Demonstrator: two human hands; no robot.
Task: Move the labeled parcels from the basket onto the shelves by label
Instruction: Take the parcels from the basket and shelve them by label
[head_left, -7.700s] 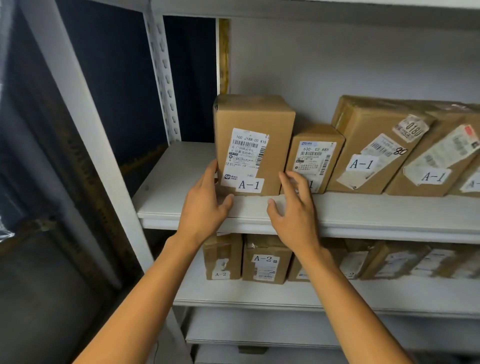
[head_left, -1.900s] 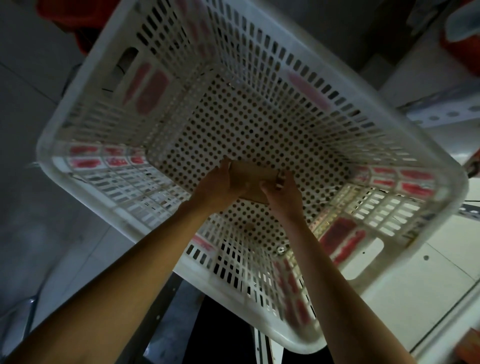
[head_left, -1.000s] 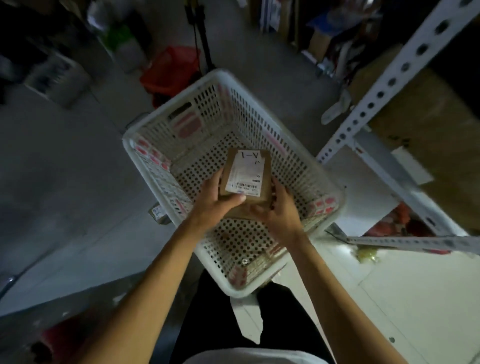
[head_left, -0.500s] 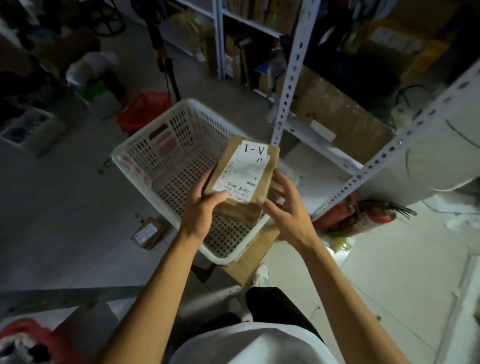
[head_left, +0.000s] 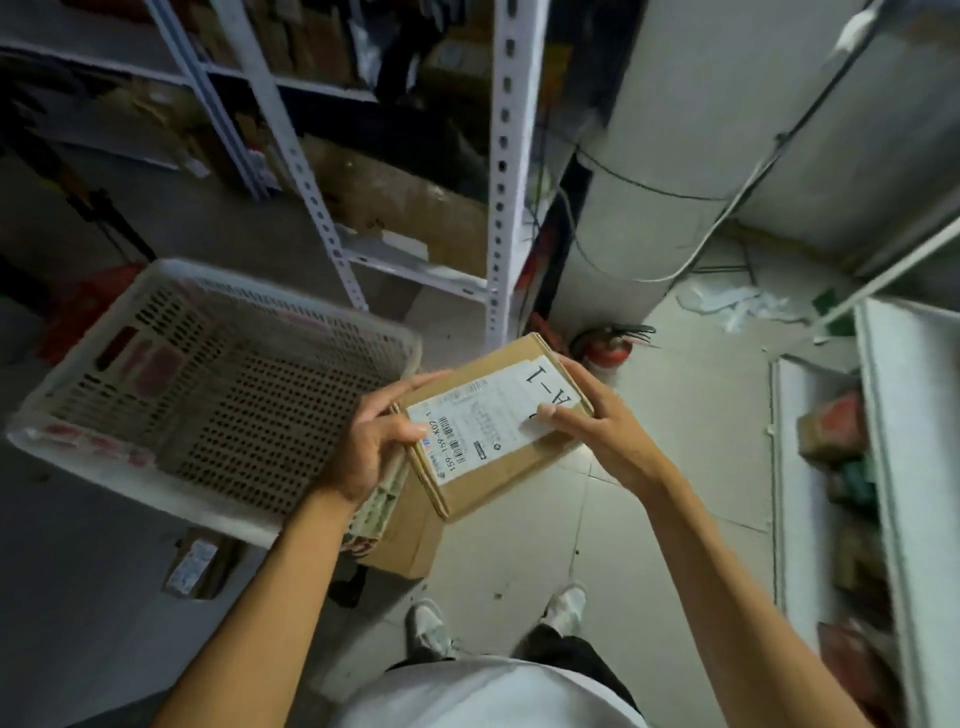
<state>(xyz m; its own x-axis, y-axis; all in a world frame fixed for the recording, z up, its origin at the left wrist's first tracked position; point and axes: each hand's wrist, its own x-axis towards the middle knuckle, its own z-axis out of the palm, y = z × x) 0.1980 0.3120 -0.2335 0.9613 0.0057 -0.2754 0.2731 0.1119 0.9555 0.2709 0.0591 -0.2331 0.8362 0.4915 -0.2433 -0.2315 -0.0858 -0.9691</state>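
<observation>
I hold a flat brown cardboard parcel (head_left: 493, 431) in front of me, its top bearing a white shipping label and an "A-1" sticker. My left hand (head_left: 376, 447) grips its left edge with the thumb on the label. My right hand (head_left: 597, 421) grips the right side, thumb pressed on the sticker. The white perforated plastic basket (head_left: 104, 395) sits on the floor to the left; no parcel shows inside it. White metal shelves (head_left: 904, 467) run along the right edge, holding blurred goods.
A brown box (head_left: 410, 535) lies on the floor under the basket's corner, and a small labeled parcel (head_left: 195, 564) lies by its near rim. A perforated white rack upright (head_left: 506, 171) stands ahead, a red fire extinguisher (head_left: 605, 348) at its foot. My feet stand on pale tiles.
The parcel came up out of the basket and swung to the right, turning so the A-1 sticker now faces right. My view turned right, bringing the right-hand shelves in.
</observation>
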